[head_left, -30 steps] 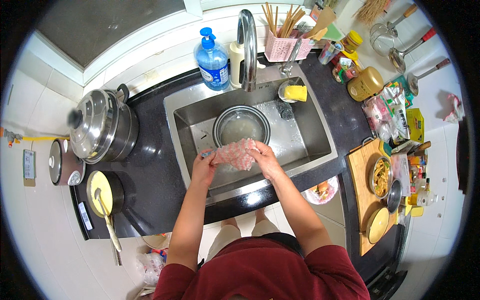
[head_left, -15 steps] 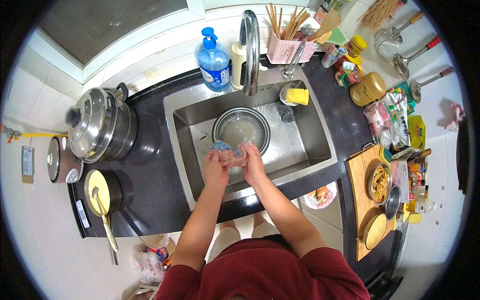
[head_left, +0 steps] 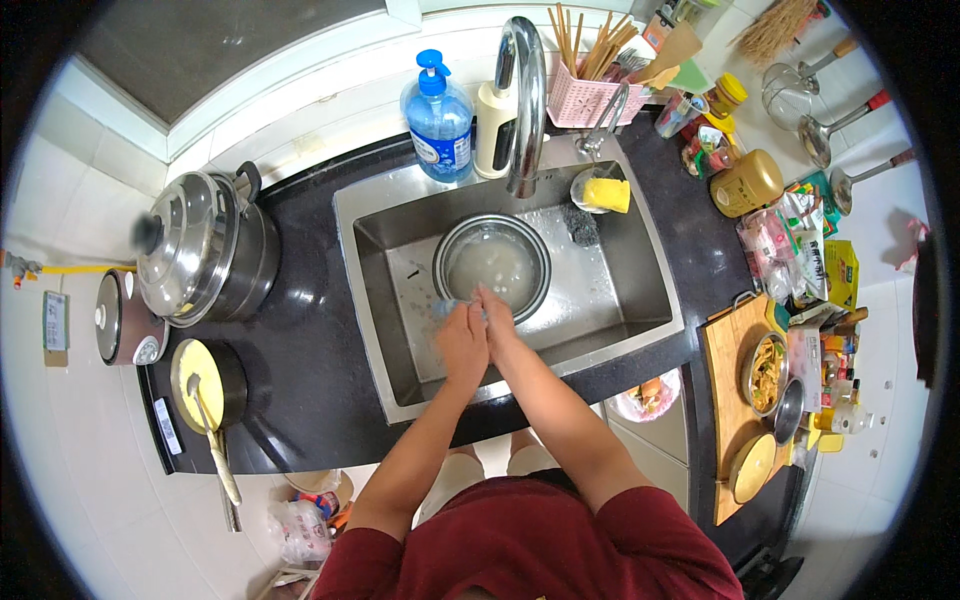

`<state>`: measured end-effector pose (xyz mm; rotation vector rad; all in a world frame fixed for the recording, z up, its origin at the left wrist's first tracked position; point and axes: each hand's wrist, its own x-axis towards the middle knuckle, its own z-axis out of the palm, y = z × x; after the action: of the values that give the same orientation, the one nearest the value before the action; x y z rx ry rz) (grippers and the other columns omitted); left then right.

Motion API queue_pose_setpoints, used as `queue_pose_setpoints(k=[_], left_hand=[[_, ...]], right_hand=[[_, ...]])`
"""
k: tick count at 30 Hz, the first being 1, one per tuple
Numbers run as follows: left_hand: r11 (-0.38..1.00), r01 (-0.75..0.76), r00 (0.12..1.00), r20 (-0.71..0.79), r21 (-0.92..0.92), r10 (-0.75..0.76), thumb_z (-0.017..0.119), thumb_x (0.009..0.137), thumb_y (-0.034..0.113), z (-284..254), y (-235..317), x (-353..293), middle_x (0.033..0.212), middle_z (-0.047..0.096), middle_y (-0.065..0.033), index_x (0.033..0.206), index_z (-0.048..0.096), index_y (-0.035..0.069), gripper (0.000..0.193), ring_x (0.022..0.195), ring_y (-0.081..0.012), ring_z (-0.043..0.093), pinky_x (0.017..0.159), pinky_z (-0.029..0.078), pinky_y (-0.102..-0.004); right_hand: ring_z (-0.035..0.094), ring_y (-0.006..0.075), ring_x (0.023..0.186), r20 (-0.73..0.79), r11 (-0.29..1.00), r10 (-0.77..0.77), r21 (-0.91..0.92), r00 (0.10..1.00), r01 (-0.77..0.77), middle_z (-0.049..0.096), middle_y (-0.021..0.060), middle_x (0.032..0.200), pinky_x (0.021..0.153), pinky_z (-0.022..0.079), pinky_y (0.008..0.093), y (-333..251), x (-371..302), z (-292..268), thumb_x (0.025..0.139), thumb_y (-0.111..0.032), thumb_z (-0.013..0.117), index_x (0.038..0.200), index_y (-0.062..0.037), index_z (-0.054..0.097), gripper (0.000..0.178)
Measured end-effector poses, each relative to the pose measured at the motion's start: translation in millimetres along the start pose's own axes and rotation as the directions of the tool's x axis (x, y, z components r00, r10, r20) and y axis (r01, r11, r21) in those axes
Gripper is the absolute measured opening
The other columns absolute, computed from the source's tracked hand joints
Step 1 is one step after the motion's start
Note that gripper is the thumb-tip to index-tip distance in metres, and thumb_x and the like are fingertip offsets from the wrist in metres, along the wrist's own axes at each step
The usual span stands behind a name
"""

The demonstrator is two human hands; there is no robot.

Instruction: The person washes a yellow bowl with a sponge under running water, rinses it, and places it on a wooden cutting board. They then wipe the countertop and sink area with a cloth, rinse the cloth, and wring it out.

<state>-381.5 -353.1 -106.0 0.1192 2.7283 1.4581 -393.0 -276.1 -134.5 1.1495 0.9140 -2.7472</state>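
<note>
A lidded steel pot [head_left: 195, 260] stands on the dark counter [head_left: 300, 360] at left, a blue soap bottle [head_left: 439, 120] behind the steel sink [head_left: 640, 290]. Over the sink, the left hand [head_left: 461, 340] and right hand [head_left: 497, 322] press together, closed around a small wad of something pale-blue [head_left: 445, 306] that peeks out at the near rim of a metal bowl [head_left: 492, 265] of cloudy water. A yellow sponge [head_left: 607, 194] and a wooden board [head_left: 730, 400] lie to the right.
</note>
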Motion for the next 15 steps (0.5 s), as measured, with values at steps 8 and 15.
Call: queue_pose_setpoints(k=[8,15], left_hand=[[0.999,0.032,0.998,-0.056,-0.042,-0.034,0.046,0.093,0.026,-3.3,-33.8,11.8,0.075,0.061,-0.0221,0.084,0.058,0.001,0.028,0.067,-0.0428,0.058,0.061,0.045,-0.0473],[0.707,0.563,0.826,0.316,-0.428,-0.466,0.051,0.092,0.027,-13.8,-38.5,31.2,0.065,0.054,-0.0065,0.077,0.056,0.006,0.027,0.061,-0.0190,0.057,0.055,0.044,-0.0334]], right_hand=[[0.054,0.0196,0.070,-0.011,0.886,-0.129,-0.450,0.992,0.110,0.054,0.0043,0.077,0.056,0.044,0.0368,17.2,3.2,-1.0,0.092,-0.025,0.048,0.086,-0.0068,0.054,0.020],[0.056,0.0221,0.075,0.006,0.935,0.228,-0.281,0.974,-0.217,0.057,0.0058,0.082,0.061,0.048,0.0376,-2.8,-18.6,6.8,0.089,-0.025,0.051,0.089,-0.0078,0.055,0.018]])
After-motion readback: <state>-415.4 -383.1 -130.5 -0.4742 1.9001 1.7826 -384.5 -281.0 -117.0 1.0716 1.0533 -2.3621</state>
